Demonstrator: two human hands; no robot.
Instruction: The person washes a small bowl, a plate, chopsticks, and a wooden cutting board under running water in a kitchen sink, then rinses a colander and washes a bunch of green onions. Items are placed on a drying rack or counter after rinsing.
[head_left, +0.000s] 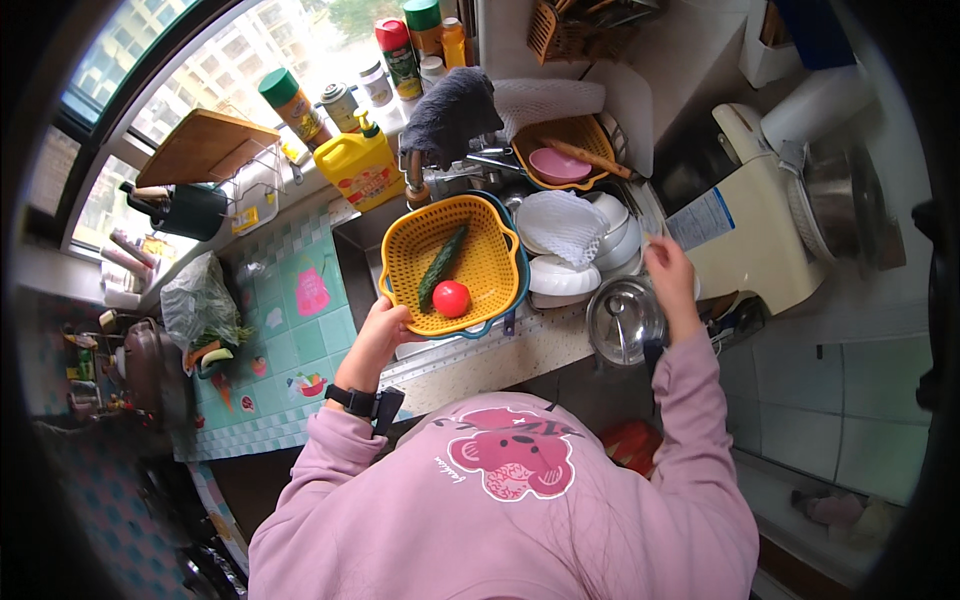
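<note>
My left hand (388, 322) grips the near left rim of a yellow plastic colander basket (487, 274), which is over the sink with a blue-green basin beneath it. In the basket lie a cucumber (442, 268) and, touching it or nearly so, a red tomato (451, 299). My right hand (670, 270) is raised at the right side of the stacked white bowls (564, 277), its fingers bent together; whether it holds something small cannot be told. Just left of its wrist is a clear glass bowl (626, 321) with a spoon-like utensil in it.
A faucet (416, 187) with a dark cloth (454, 116) over it rises behind the basket. A yellow pump bottle (361, 169) stands behind the sink. Further right are a second yellow basket (525, 139) with a pink bowl (559, 166), and a cream appliance (757, 232). A plastic bag of greens (199, 296) lies left.
</note>
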